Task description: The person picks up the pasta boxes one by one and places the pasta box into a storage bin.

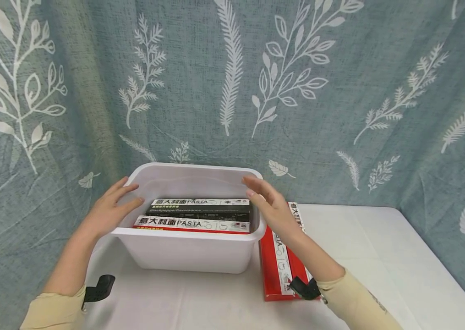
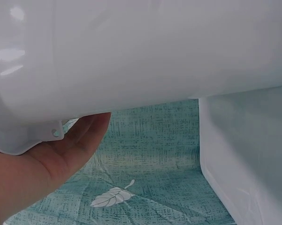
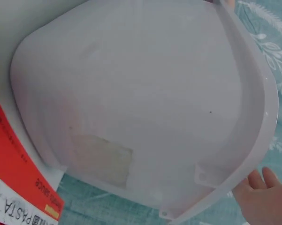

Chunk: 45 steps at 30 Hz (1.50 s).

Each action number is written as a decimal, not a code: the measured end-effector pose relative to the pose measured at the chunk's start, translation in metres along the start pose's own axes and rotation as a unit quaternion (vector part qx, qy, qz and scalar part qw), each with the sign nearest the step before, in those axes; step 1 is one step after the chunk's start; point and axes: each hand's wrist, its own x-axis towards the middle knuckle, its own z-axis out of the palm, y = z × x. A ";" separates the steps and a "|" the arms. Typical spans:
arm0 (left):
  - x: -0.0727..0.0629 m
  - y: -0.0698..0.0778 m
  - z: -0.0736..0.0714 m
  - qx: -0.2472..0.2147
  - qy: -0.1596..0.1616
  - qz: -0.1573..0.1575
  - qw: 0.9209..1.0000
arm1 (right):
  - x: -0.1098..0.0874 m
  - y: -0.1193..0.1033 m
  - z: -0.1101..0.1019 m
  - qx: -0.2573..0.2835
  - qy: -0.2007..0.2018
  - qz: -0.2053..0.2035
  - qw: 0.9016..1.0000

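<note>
A white plastic bin (image 1: 191, 252) stands on the table with two pasta boxes on edge inside: a black-and-white pasta box (image 1: 203, 209) at the back and a red-and-white pasta box (image 1: 195, 223) in front. My left hand (image 1: 106, 211) is at the bin's left rim, fingers spread and thumb pointing inward. The left wrist view shows these fingers partly hidden behind the rim. At the right rim is my right hand (image 1: 271, 208), its fingers loosely bent and its thumb apart. In the right wrist view, its fingers (image 3: 268, 178) appear beside the rim. Neither hand holds a pasta box.
Another red pasta box (image 1: 271, 270) lies flat on the table right of the bin, partly under my right forearm. The white-covered table (image 1: 364, 243) extends to the right. A teal curtain (image 1: 199, 91) with white leaf prints hangs close behind the bin.
</note>
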 end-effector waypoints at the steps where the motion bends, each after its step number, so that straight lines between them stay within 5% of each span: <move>1: 0.000 0.000 0.000 0.000 0.001 0.000 1.000 | -0.001 0.001 -0.001 -0.003 0.006 0.001 1.000; 14: 0.002 -0.001 0.001 0.000 0.001 0.004 1.000 | -0.034 0.023 -0.031 -0.033 0.065 0.071 0.995; 29: 0.003 0.001 -0.002 -0.002 -0.007 -0.001 1.000 | -0.072 0.059 -0.063 -0.067 0.082 0.152 0.983; 45: 0.012 0.000 -0.003 -0.001 -0.013 -0.003 1.000 | -0.107 0.086 -0.077 -0.118 0.069 0.274 0.952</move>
